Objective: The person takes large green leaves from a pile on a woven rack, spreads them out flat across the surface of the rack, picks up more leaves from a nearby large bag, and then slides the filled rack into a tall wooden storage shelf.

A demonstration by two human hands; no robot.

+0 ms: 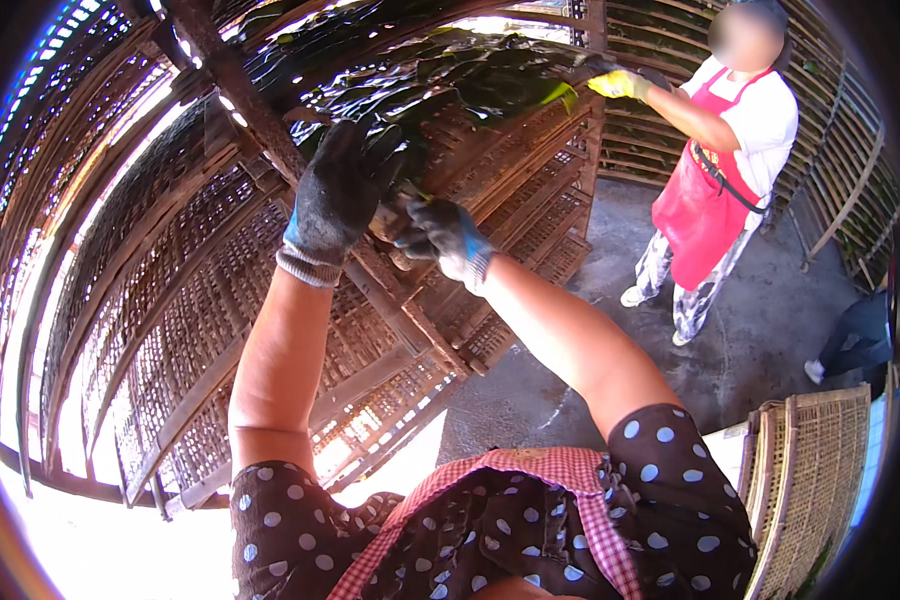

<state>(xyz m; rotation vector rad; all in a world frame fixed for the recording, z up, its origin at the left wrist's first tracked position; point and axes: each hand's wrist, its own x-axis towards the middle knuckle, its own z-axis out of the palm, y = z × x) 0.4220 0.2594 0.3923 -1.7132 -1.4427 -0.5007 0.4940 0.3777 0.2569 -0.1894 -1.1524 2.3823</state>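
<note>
My left hand (334, 199), in a dark-coated work glove with a light knit cuff, is raised at the near edge of a heap of dark, glossy leaves (435, 79). Its fingers blend into the leaves, so any grip is hidden. Beside it, to the right, my right hand (450, 236) wears a matching glove. Those fingers are bent close to the rack's wooden post (390, 281), and what lies between them is unclear. The leaves rest on an upper level of a rack with slatted, woven trays (529, 199).
Across the rack, a person in a red apron (709, 202) reaches a yellow-gloved hand (619, 84) towards the leaves. More woven trays (225, 300) fill the left side. Woven panels (814, 450) stand at lower right. Another person's leg (855, 337) shows on the concrete floor (622, 360).
</note>
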